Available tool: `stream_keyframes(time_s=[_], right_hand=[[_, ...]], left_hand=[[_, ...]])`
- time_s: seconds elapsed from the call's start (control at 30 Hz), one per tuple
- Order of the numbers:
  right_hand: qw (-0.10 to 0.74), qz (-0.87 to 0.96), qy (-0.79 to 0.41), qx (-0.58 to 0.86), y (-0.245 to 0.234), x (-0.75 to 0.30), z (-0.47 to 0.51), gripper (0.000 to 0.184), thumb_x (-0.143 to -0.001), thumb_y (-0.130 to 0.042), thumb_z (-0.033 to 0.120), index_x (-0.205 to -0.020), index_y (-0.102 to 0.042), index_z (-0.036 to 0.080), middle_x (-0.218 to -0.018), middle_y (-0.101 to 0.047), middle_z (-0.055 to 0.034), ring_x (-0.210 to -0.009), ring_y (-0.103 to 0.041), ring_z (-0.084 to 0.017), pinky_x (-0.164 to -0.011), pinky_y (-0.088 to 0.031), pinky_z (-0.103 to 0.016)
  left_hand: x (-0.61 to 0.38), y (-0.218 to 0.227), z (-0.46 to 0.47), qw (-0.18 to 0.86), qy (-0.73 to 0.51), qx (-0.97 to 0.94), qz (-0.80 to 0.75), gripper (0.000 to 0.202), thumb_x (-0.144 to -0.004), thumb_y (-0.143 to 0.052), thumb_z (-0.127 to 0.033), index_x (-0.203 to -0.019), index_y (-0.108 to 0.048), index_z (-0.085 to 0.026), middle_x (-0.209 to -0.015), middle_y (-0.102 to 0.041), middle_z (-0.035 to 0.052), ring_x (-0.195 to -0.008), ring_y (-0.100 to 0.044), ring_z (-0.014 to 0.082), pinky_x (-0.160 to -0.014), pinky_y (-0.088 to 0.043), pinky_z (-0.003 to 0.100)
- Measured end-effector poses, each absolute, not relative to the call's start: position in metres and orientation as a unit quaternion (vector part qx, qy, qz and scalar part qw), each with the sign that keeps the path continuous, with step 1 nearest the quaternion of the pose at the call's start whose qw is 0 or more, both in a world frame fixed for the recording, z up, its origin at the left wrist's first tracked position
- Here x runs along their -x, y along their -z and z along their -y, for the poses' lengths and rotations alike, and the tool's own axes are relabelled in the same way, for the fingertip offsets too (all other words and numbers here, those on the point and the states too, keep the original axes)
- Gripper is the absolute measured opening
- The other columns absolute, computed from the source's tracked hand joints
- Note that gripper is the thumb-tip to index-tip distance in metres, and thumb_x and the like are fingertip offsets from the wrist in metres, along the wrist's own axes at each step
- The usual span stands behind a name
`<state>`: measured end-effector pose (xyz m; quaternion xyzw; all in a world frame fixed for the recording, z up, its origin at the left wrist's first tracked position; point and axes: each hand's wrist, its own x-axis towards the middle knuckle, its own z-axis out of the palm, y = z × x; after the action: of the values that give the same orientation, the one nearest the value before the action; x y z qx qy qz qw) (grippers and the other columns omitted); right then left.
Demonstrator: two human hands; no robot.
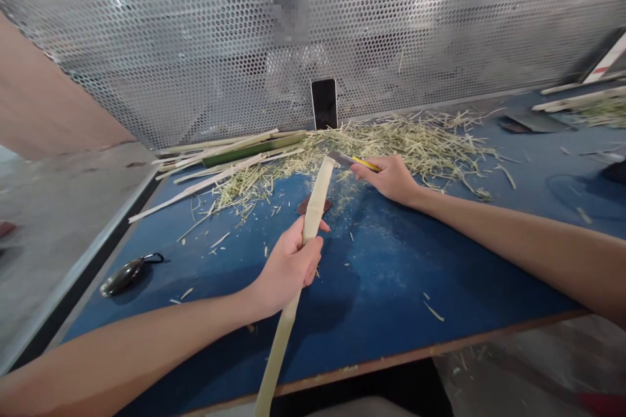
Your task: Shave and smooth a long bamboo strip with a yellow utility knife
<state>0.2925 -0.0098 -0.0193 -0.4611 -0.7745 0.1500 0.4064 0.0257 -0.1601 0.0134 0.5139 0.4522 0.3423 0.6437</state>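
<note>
My left hand [288, 267] is closed around a long pale bamboo strip [317, 195] that slants from the table's near edge up toward the middle. My right hand [388, 177] is closed on a knife with a yellow handle [353, 161]; its grey blade rests at the strip's far tip. Under the strip lies a small dark brown block [306, 206]. Pale shavings [415, 140] are heaped behind both hands on the blue table [401, 273].
Several bamboo strips, one green [254, 150], lie at the back left. A phone [324, 104] leans upright against the perforated metal screen [195, 32]. A dark oval object with a loop [124, 273] sits near the left edge. More strips and a dark slab [531, 122] lie far right.
</note>
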Motion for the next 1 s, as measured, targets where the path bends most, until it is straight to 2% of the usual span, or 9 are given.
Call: stream_keyframes(time_s=[0.17, 0.37, 0.53, 0.63, 0.77, 1.0], right_hand=[[0.347, 0.848, -0.176, 0.359, 0.018, -0.2924, 0.0146, 0.063, -0.098, -0.059, 0.076, -0.068, -0.063, 0.02, -0.053, -0.045, 0.003, -0.052, -0.039, -0.011, -0.052, -0.027, -0.031], [0.398, 0.778, -0.153, 0.462, 0.0178, -0.2907, 0.0112, 0.069, -0.098, -0.056, 0.08, -0.061, -0.055, 0.02, -0.053, -0.041, 0.0021, -0.053, -0.036, -0.012, -0.052, -0.024, -0.032], [0.347, 0.836, -0.193, 0.377, 0.0153, -0.2921, 0.0153, 0.066, -0.096, -0.059, 0.078, -0.064, -0.059, 0.02, -0.052, -0.041, 0.0033, -0.051, -0.035, -0.011, -0.051, -0.024, -0.031], [0.359, 0.827, -0.176, 0.395, 0.016, -0.2907, 0.0163, 0.063, -0.097, -0.06, 0.076, -0.068, -0.063, 0.02, -0.053, -0.044, 0.0031, -0.052, -0.036, -0.011, -0.051, -0.024, -0.032], [0.388, 0.793, -0.149, 0.446, 0.0167, -0.2899, 0.0151, 0.064, -0.098, -0.059, 0.075, -0.065, -0.06, 0.02, -0.054, -0.043, 0.0025, -0.054, -0.037, -0.012, -0.053, -0.025, -0.032], [0.351, 0.841, -0.168, 0.376, 0.0182, -0.2912, 0.0157, 0.065, -0.098, -0.059, 0.076, -0.064, -0.057, 0.021, -0.053, -0.04, 0.0039, -0.053, -0.035, -0.011, -0.052, -0.025, -0.032]], left_hand=[[-0.0261, -0.014, 0.1598, 0.644, -0.338, -0.514, -0.454, 0.02, -0.1, -0.056, -0.032, -0.117, -0.05, -0.023, -0.048, -0.04, -0.0144, -0.039, -0.031, 0.0078, -0.042, -0.03, 0.02], [-0.0254, -0.0113, 0.1592, 0.644, -0.346, -0.507, -0.456, 0.019, -0.1, -0.055, -0.031, -0.116, -0.05, -0.024, -0.047, -0.038, -0.0144, -0.039, -0.028, 0.0081, -0.041, -0.027, 0.021], [-0.0256, -0.0131, 0.1621, 0.641, -0.334, -0.515, -0.461, 0.019, -0.1, -0.057, -0.031, -0.116, -0.051, -0.024, -0.05, -0.038, -0.0143, -0.04, -0.03, 0.0076, -0.042, -0.028, 0.02], [-0.0258, -0.0133, 0.1627, 0.637, -0.338, -0.51, -0.469, 0.02, -0.1, -0.057, -0.032, -0.117, -0.05, -0.024, -0.05, -0.038, -0.0144, -0.04, -0.029, 0.0075, -0.042, -0.028, 0.02], [-0.0257, -0.0129, 0.1625, 0.637, -0.345, -0.504, -0.47, 0.019, -0.1, -0.056, -0.031, -0.117, -0.05, -0.025, -0.05, -0.037, -0.0145, -0.041, -0.029, 0.0079, -0.042, -0.029, 0.02], [-0.0259, -0.014, 0.1616, 0.64, -0.341, -0.507, -0.466, 0.019, -0.099, -0.058, -0.03, -0.116, -0.051, -0.024, -0.05, -0.037, -0.0144, -0.04, -0.029, 0.0071, -0.041, -0.028, 0.019]])
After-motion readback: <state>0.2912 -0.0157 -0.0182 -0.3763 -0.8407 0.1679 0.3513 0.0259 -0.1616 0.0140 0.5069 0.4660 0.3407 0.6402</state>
